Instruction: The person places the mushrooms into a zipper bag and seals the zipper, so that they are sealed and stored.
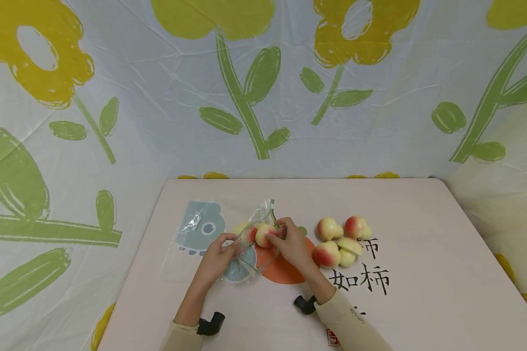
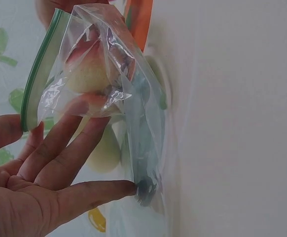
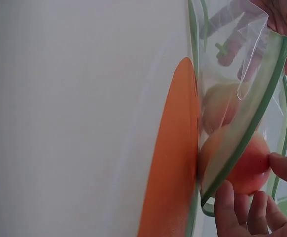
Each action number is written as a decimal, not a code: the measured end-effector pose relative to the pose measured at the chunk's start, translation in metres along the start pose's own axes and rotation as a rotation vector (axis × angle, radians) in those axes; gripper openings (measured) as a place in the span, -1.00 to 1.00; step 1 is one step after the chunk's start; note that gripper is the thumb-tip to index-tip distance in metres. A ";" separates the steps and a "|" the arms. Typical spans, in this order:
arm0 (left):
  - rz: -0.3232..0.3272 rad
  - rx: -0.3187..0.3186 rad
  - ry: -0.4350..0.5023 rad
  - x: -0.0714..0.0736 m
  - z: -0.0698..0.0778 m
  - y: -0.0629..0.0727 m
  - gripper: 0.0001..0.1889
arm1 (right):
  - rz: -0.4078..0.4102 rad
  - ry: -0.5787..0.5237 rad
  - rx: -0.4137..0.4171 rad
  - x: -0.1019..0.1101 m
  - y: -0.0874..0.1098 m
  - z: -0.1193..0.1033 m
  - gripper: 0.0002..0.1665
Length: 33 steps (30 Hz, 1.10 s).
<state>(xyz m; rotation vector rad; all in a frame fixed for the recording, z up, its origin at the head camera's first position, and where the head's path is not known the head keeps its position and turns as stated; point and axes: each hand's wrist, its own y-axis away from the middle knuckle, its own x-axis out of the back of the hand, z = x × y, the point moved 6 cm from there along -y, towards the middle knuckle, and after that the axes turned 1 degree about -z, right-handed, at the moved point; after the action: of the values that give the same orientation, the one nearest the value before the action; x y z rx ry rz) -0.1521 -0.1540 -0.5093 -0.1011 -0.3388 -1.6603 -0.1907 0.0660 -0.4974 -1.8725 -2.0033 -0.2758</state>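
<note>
A clear zip-lock bag [image 1: 263, 214] with green edging lies partly over the table print. My left hand [image 1: 218, 258] holds it at the side; in the left wrist view its fingers [image 2: 54, 148] touch the plastic near the green strip. At the bag's mouth my right hand [image 1: 292, 243] pinches a red-and-yellow peach [image 1: 265, 235]. In the right wrist view this peach [image 3: 249, 165] sits partly behind the green rim, thumb against its red side. Another peach [image 3: 221, 106] shows through the plastic beyond it. The bag partly hides both hands' fingertips.
Right of my hands, several red-and-yellow fruits [image 1: 327, 254] are clustered on the pale table [image 1: 443, 273]. The table carries printed figures and black characters [image 1: 371, 279]. A flowered cloth [image 1: 158, 97] hangs behind it. Black wrist mounts [image 1: 212, 323] sit by both sleeves.
</note>
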 end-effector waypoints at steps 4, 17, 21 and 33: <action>0.001 0.006 0.026 0.000 -0.002 -0.001 -0.75 | -0.025 -0.068 -0.012 -0.002 0.000 0.003 -0.55; 0.028 -0.021 0.071 0.002 0.029 0.010 -0.82 | -0.245 -0.309 -0.024 -0.012 0.000 0.010 -0.56; 0.024 -0.046 0.073 0.001 0.036 0.014 -0.81 | -0.355 -0.302 -0.023 -0.018 0.002 0.007 -0.50; 0.023 -0.026 0.042 0.000 0.036 0.014 -0.78 | -0.457 -0.337 0.023 -0.023 0.008 0.001 -0.43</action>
<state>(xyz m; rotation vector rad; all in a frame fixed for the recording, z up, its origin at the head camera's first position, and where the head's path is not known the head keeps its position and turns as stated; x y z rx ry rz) -0.1432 -0.1455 -0.4730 -0.0891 -0.2836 -1.6421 -0.1823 0.0467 -0.5086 -1.5017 -2.6428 -0.0561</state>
